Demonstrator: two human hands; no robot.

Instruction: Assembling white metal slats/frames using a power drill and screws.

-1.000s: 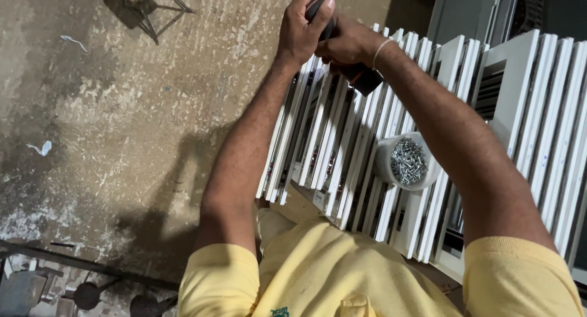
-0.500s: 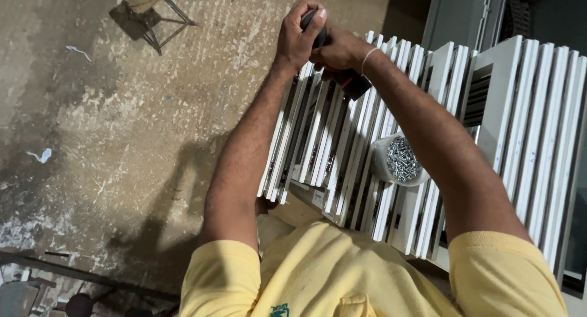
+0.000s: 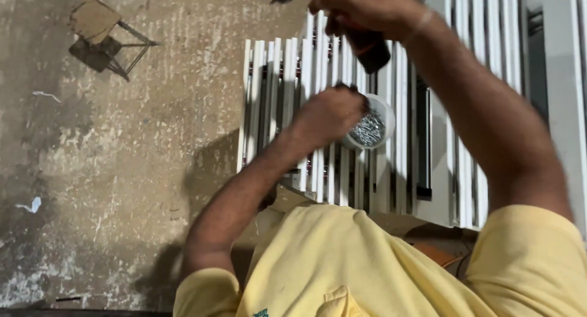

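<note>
Fingers [image 3: 342, 103] in cup of screws [image 3: 369, 128]

Yellow shirt [image 3: 391, 268], white slatted frames [image 3: 318, 66], silvery screws [image 3: 367, 130] in white cup [image 3: 384, 112], mottled grey-brown floor [image 3: 122, 170]

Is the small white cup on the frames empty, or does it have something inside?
Not empty: the white cup holds a heap of small shiny metal pieces, and the left hand reaches into it.

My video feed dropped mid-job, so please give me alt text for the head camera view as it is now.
The left hand dips into a small white plastic cup of silvery metal screws resting on a stack of white slatted panels, while the right hand grips a dark handheld power tool above them. A yellow shirt fills the foreground; a small metal-legged stool stands on the concrete floor.
</note>
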